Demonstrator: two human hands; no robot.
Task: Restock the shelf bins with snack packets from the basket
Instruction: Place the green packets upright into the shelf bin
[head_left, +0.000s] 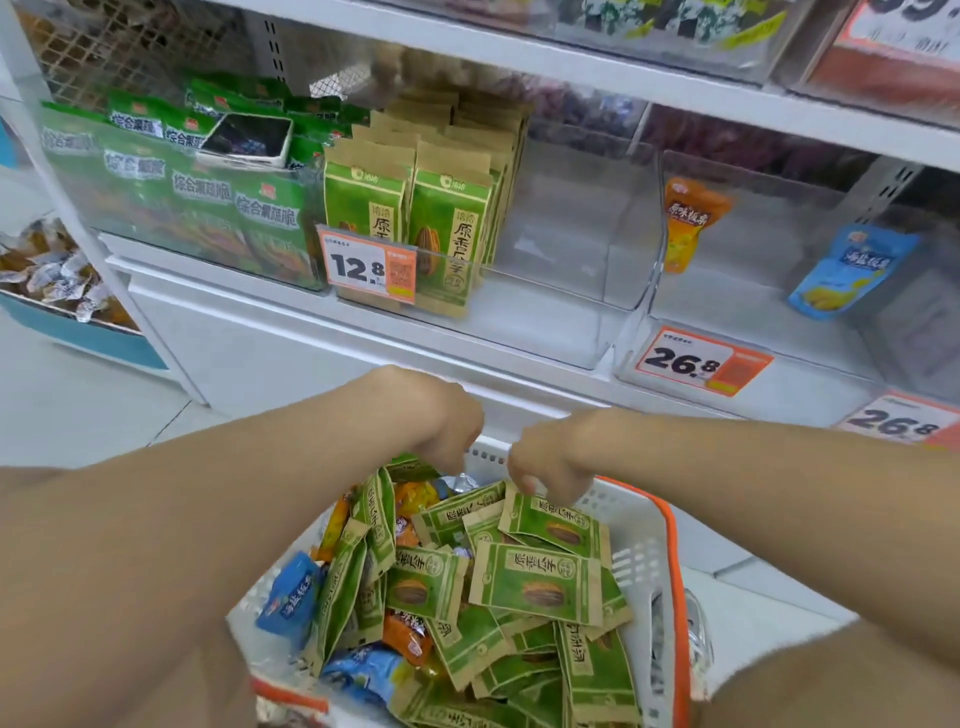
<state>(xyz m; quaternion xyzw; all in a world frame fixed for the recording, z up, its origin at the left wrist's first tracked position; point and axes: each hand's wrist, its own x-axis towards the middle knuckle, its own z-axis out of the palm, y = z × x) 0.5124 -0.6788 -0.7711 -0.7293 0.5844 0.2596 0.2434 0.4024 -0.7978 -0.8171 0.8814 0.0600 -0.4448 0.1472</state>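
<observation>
head view: over a white basket (641, 519) with an orange rim, heaped with snack packets, the right hand (545, 462) pinches the top edge of a green packet (558, 527) near the far wall. the left hand (447, 428) dips just beside it, fingers hidden; its grip cannot be told. above, the clear shelf bin (571, 249) holds upright packets (447, 223) at its left, open room at its right.

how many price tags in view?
4. A 12.8 tag at the centre shelf front, a 26.8 tag to its right, a second 26.8 tag cut off at the right edge, and a cropped tag top right. Others may be out of frame.
</observation>
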